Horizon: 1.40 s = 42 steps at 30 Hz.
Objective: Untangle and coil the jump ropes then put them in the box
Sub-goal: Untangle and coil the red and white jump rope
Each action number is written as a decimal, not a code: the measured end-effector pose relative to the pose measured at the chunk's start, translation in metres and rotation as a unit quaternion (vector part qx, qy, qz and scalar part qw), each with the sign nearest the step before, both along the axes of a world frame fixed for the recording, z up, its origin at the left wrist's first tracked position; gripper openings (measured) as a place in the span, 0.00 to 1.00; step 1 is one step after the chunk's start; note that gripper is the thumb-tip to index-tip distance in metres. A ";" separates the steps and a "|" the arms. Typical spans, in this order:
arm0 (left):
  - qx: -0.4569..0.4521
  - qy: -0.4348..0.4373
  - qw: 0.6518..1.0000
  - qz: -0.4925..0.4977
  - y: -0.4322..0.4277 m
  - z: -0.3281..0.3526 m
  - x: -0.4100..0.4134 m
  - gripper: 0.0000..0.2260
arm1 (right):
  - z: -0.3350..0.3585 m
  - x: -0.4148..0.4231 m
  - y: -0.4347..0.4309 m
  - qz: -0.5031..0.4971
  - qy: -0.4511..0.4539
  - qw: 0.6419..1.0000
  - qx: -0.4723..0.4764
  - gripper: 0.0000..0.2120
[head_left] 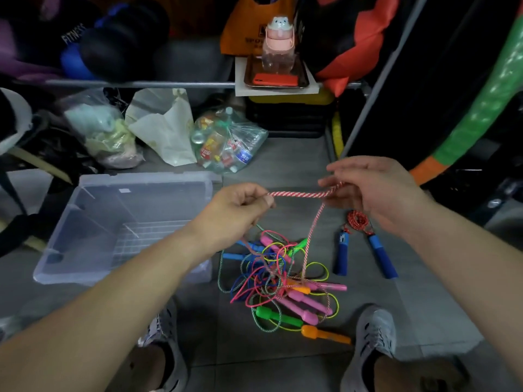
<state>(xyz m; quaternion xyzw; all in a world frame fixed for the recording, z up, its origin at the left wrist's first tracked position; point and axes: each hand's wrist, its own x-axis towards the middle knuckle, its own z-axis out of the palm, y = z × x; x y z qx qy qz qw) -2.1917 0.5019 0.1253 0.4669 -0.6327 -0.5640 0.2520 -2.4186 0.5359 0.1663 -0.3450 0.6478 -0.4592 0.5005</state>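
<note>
The person is sitting low over the grey tiled floor [410,306], both hands raised in front of them with a red-and-white rope [297,194] stretched between. The left hand [240,206] has its fingers curled in and pinches one end of that doubled stretch against the thumb. The right hand [376,190] pinches the other end between thumb and forefinger, its remaining fingers loosely bent. From near the right hand a single strand drops down into the tangle of jump ropes [283,275], a heap of pink, green, blue and yellow cords with pink, green and orange handles, lying on the floor between the person's grey shoes [375,332]. Just right of the heap lies a blue-handled rope [359,222], its red cord bunched above the two handles. The clear plastic box [147,181] stands open on the floor to the left, close beside the heap.
</note>
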 end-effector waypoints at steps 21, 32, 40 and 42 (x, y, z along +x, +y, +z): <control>0.005 -0.063 0.994 0.092 -0.010 0.004 -0.007 0.22 | 0.019 -0.004 0.010 0.082 -0.169 0.982 -0.006 0.06; 0.143 0.158 0.974 -0.079 0.008 0.013 -0.019 0.05 | -0.024 0.005 0.003 0.063 -0.184 0.980 0.029 0.11; 0.231 0.394 0.880 0.129 -0.024 0.014 -0.026 0.07 | -0.053 0.024 0.025 0.230 0.162 0.959 0.021 0.07; 0.218 0.317 0.917 0.110 -0.022 0.005 -0.028 0.10 | -0.046 0.021 0.021 0.145 0.049 0.988 0.014 0.07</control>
